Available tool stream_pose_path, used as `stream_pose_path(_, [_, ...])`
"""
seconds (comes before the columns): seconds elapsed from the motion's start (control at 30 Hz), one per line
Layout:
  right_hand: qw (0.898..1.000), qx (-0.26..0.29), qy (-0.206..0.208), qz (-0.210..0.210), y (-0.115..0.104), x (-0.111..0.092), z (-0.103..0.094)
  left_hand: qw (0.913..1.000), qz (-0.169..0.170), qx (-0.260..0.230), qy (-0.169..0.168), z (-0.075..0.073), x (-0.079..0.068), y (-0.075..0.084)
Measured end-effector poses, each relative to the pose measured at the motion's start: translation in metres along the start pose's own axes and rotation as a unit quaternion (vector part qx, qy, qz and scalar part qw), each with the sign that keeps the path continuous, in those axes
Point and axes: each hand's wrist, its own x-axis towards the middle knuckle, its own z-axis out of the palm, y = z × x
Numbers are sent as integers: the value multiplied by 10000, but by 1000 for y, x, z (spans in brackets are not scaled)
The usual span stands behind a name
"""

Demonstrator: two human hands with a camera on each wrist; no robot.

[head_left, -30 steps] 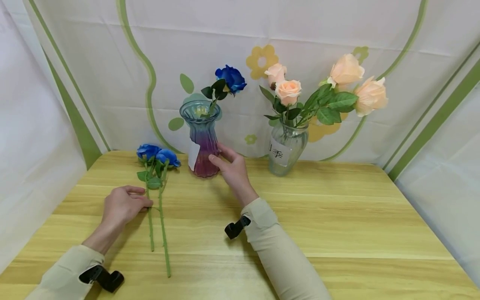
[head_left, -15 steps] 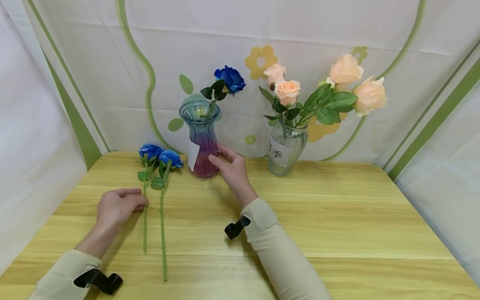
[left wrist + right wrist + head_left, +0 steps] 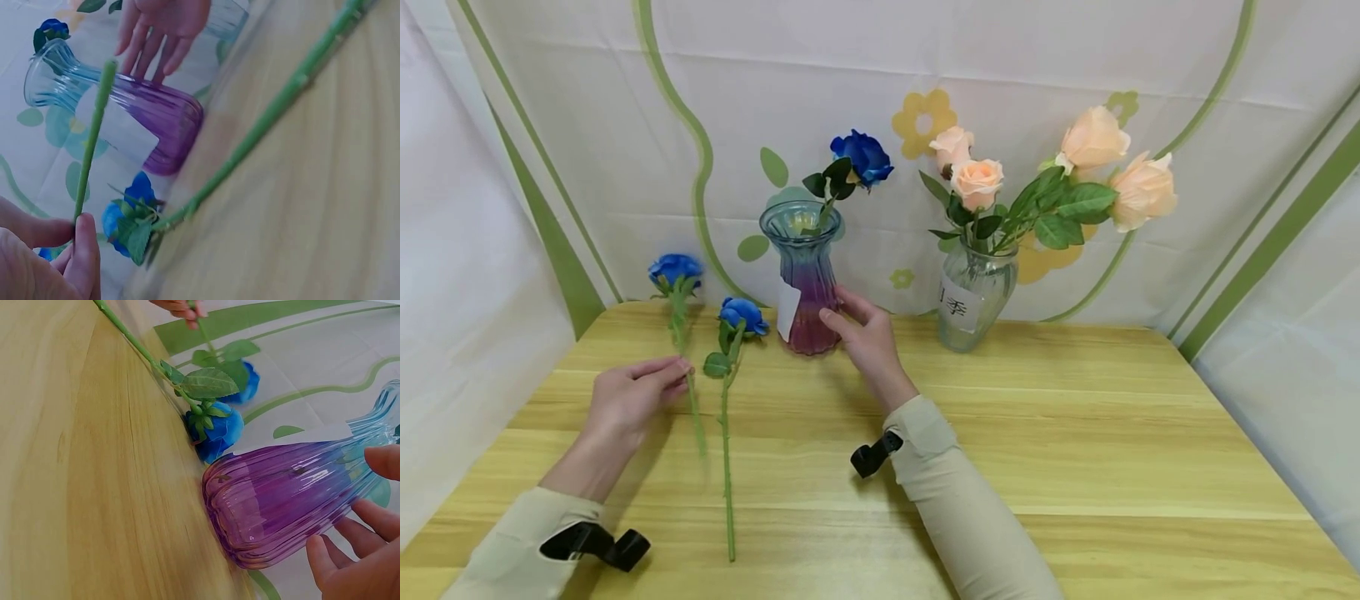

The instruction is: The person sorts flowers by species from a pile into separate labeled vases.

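Observation:
My left hand (image 3: 632,400) pinches the green stem of a blue rose (image 3: 675,272) between thumb and fingers, with the bloom raised off the table. In the left wrist view, the lower end of that stem (image 3: 94,140) points up from my fingertips. A second blue rose (image 3: 742,316) lies on the table between that hand and a blue-to-purple glass vase (image 3: 808,292). One blue rose (image 3: 862,158) stands in this vase and leans right. My right hand (image 3: 359,550) is at the vase's right side, its fingers extended and spread, the fingertips seeming to touch the glass.
A clear glass vase (image 3: 988,292) with a paper label holds several peach roses (image 3: 977,184) to the right. White label paper (image 3: 788,311) is stuck on the purple vase. Behind the wooden table (image 3: 1112,442) hangs a white patterned cloth (image 3: 797,75).
My left hand has lifted one blue rose from the table, its bloom moving up and left, apart from the other rose. My right hand has stayed by the vase.

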Motion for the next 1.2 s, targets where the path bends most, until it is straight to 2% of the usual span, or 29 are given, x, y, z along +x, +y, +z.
stream_pose_path(0.13, [10000,-4,2,-3,-1,-1,-1,9959,-136,-878,167,10,0,10])
stream_pose_path(0.27, [10000,65,11,49,0,0,-1,9836,-179,-1760,356,21,1,20])
stream_pose_path(0.37, [9999,109,8,92,0,0,-1,9746,-162,-2175,499,30,2,27])
stream_pose_path(0.67, [9999,102,-22,78,-1,0,-2,9542,-43,-2860,876,52,5,43])
stream_pose_path(0.9, [9998,145,-6,120,-1,1,-2,9279,247,-3524,1192,69,9,61])
stream_pose_path(1.1, [9997,185,-22,157,-1,1,-3,9110,600,-3901,1198,82,12,82])
stream_pose_path(1.2, [9997,194,-28,142,-1,1,-2,9056,807,-4000,1156,87,12,91])
